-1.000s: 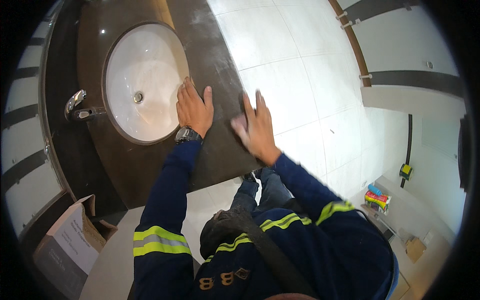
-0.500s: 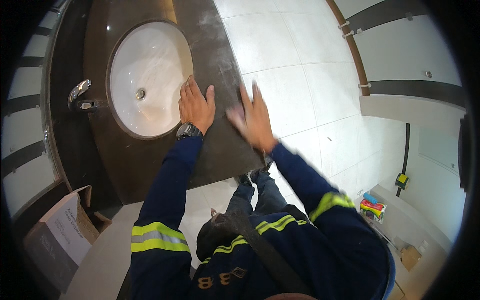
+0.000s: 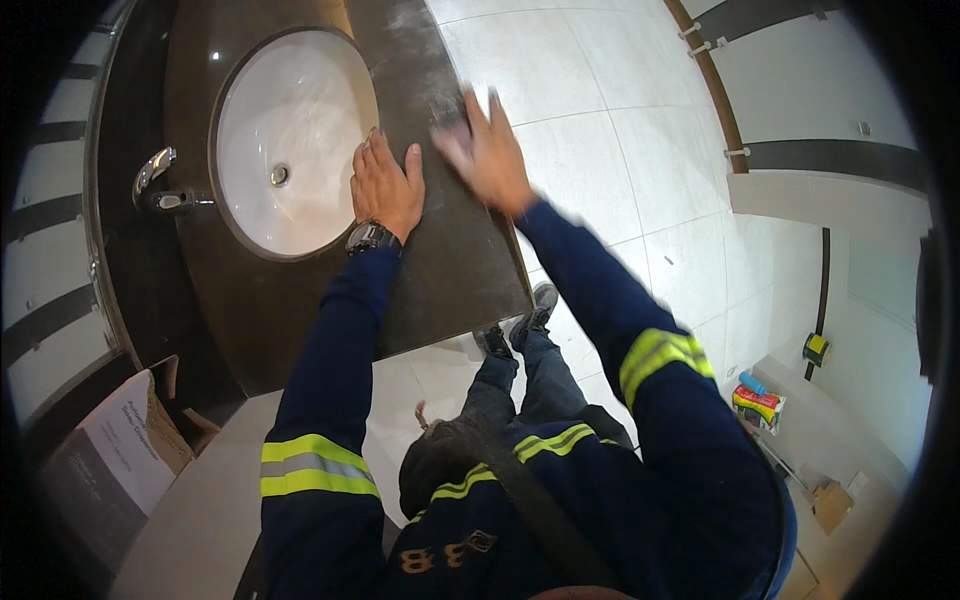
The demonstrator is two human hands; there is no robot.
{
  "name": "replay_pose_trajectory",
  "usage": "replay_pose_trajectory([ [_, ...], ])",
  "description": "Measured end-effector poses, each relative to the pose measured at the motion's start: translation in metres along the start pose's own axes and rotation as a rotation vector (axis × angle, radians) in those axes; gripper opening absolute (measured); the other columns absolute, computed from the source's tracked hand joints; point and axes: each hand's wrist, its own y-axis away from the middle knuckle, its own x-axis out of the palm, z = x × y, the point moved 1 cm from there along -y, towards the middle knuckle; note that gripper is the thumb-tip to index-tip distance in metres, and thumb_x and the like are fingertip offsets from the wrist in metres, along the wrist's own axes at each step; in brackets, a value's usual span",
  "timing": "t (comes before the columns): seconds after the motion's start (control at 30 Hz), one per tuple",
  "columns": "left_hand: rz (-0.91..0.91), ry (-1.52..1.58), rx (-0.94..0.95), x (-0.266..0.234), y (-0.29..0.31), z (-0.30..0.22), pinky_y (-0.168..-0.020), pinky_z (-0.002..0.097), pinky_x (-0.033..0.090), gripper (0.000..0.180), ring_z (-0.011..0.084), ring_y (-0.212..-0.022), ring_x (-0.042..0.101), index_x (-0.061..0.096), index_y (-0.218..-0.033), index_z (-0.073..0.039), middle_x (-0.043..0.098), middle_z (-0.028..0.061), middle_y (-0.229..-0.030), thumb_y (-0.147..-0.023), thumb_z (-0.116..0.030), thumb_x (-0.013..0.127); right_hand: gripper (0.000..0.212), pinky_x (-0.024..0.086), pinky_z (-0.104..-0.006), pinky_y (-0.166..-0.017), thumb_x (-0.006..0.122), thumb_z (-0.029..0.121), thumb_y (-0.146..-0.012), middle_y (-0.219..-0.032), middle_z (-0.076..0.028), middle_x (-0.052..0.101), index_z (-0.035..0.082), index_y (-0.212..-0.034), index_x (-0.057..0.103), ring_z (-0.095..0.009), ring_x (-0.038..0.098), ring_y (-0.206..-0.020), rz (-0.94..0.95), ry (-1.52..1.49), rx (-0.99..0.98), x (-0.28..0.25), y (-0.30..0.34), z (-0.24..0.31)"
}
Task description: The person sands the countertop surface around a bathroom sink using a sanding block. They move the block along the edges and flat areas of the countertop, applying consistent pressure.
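The left hand [image 3: 388, 185] lies flat on the dark counter [image 3: 440, 285], its fingers close together at the rim of the white sink [image 3: 300, 120] and its thumb apart. The right hand [image 3: 490, 160] is at the counter's outer edge, with the fingers spread; it is partly blurred, so I cannot tell if it touches the counter. The counter is in front of the person, around the sink. The tap [image 3: 155, 180] stands at the sink's left side. A watch [image 3: 371, 237] is on the left wrist.
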Motion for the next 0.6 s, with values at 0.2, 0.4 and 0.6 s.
replay_pose_trajectory([
  [0.2,-0.005,-0.028,0.005,0.002,0.002,-0.003,-0.118,0.0527,0.039,0.075,0.0398,-0.147,0.043,0.038,-0.157,0.005,0.053,0.0249,-0.152,-0.108,-0.051,0.051,0.104,0.035,-0.0569,-0.122,0.081,0.053,-0.087,-0.163,-0.046,0.024,0.003,-0.165,0.034,-0.059,0.034,-0.150,0.213,0.000,0.180,-0.059,0.182,0.032],
  [0.4,0.001,-0.006,0.016,0.007,-0.001,-0.007,-0.119,0.0519,0.038,0.075,0.0393,-0.148,0.042,0.039,-0.156,0.005,0.052,0.0246,-0.152,-0.108,-0.051,0.051,0.100,0.042,-0.0528,-0.118,0.074,0.063,-0.090,-0.159,-0.046,0.033,0.005,-0.164,0.037,-0.056,0.040,-0.147,-0.010,0.041,0.064,-0.001,-0.056,0.007],
  [0.6,0.019,-0.007,-0.022,0.001,-0.004,-0.003,-0.119,0.0524,0.037,0.075,0.0389,-0.148,0.042,0.039,-0.157,0.005,0.052,0.0240,-0.153,-0.108,-0.050,0.050,0.101,0.047,-0.0522,-0.114,0.075,0.060,-0.091,-0.160,-0.045,0.030,0.005,-0.164,0.035,-0.056,0.048,-0.141,0.011,-0.019,0.074,-0.005,0.002,0.004],
])
